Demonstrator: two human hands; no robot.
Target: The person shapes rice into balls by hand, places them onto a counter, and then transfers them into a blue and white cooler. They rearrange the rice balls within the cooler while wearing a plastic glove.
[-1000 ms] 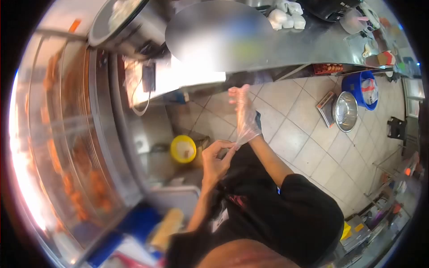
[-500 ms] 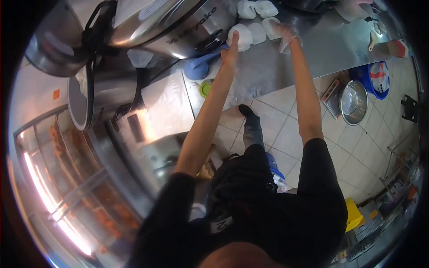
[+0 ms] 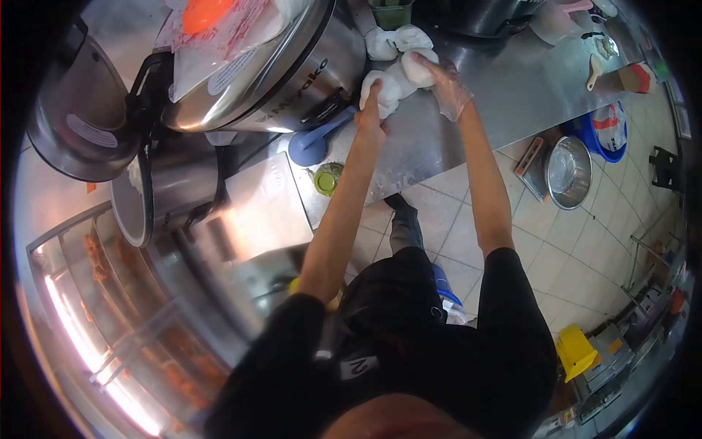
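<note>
**Both hands on white lumps, steel counter**

Left hand (image 3: 371, 117) bare, arm stretched out, fingers pressing down on a white lump (image 3: 382, 91) lying on the steel counter (image 3: 512, 88). Right hand (image 3: 447, 86) in a clear plastic glove, curled over a second white lump (image 3: 418, 69), gripping it from the side. Lumps touching each other; possibly dough or wrapped portions, too blurred to tell. More white lumps (image 3: 398, 38) just beyond, near the counter's far edge. Big steel cooker (image 3: 292, 66) just left of the left hand, lid tilted open. Blue scoop (image 3: 314, 140) on the counter beside the left wrist, small green-lidded tub (image 3: 327, 178) near it. On the tiled floor well to the right: steel bowl (image 3: 569, 172), blue bucket (image 3: 607, 132). Black sleeves at bottom of frame.
</note>
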